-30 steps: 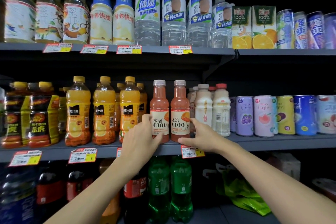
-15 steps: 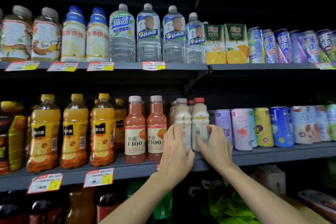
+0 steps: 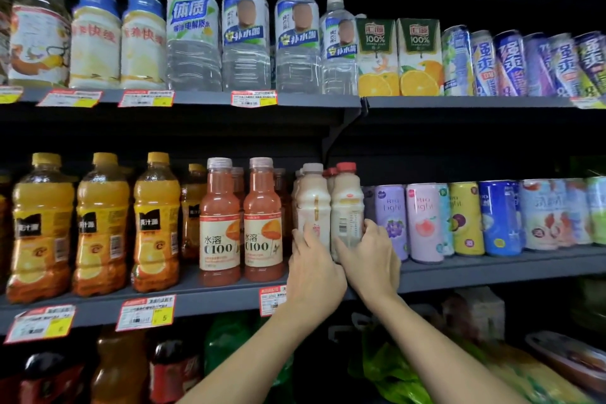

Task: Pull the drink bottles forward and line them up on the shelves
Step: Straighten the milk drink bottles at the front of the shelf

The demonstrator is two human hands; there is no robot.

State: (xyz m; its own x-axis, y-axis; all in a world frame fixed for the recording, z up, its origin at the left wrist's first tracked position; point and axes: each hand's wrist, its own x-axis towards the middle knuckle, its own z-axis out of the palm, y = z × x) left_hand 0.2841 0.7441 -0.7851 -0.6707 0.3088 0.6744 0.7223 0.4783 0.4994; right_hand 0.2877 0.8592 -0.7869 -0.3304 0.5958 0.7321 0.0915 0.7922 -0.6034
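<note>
Bottles: white-capped milk bottle (image 3: 313, 203) and red-capped milk bottle (image 3: 348, 200), upright, side by side on middle shelf (image 3: 492, 267).
Left hand (image 3: 316, 272): grasps white-capped milk bottle low down.
Right hand (image 3: 372, 256): grasps red-capped milk bottle low down.
9 o'clock: C100 bottles (image 3: 219, 223).
3 o'clock: Rio Light cans (image 3: 423, 223).
12 o'clock: water bottles (image 3: 296, 43).

Pale bottles (image 3: 313, 203) half behind left hand (image 3: 316, 275), right hand (image 3: 370, 259); tags (image 3: 146, 313) illegible

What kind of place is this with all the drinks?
Most likely a shop, a grocery or convenience store: price tags hang on the shelf edges, and many identical juice bottles and cans stand in rows.
</note>
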